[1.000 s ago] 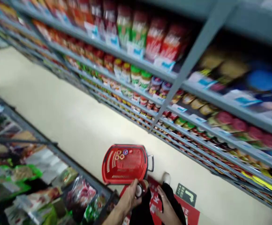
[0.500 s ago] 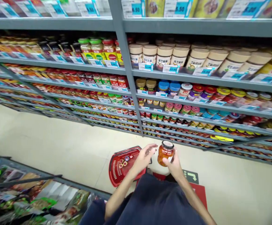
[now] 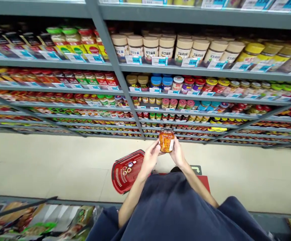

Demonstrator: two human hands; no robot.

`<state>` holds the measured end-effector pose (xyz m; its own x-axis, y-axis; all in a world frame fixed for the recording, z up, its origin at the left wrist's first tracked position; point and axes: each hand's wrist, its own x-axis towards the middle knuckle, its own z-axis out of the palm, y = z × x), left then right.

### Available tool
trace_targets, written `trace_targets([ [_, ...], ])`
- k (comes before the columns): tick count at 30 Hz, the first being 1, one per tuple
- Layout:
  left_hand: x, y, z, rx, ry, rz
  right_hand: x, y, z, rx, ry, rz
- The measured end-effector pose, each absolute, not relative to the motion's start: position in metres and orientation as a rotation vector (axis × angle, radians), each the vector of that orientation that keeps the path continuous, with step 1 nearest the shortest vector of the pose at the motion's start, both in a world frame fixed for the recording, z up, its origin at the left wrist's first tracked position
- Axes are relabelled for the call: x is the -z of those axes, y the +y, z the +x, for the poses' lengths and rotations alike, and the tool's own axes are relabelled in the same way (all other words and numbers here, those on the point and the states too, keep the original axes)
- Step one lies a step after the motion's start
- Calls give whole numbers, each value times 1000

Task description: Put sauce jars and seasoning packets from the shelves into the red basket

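I hold a glass jar (image 3: pixel 166 141) of orange-red sauce upright in front of me, over the aisle floor. My left hand (image 3: pixel 151 156) grips its left side and my right hand (image 3: pixel 178 154) grips its right side, fingers wrapped round the glass. A red shopping basket (image 3: pixel 119 180) with several small jars in it stands on the floor below my left forearm.
Grey metal shelves (image 3: pixel 205 76) full of jars and bottles with blue price tags run across the view ahead. A grey upright post (image 3: pixel 115 67) divides the shelves. Packaged goods (image 3: pixel 47 221) lie on a lower rack at bottom left. A green floor arrow sign (image 3: pixel 197 169) shows near my feet.
I have risen from the basket with the jar. It went from my right hand alone to both hands and rose toward the shelves. The view has swung to face the shelves.
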<state>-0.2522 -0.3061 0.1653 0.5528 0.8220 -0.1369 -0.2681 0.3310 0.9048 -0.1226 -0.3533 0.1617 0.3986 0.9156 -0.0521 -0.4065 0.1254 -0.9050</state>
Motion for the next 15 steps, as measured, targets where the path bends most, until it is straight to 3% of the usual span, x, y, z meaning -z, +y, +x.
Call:
trace_targets([
  [9, -159, -315, -239, -725, 561, 945, -204, -403, -129, -720, -1000, -1428],
  [15, -178, -319, -228, -445, 405, 692, -220, -417, -92, -655, -927, -1334],
])
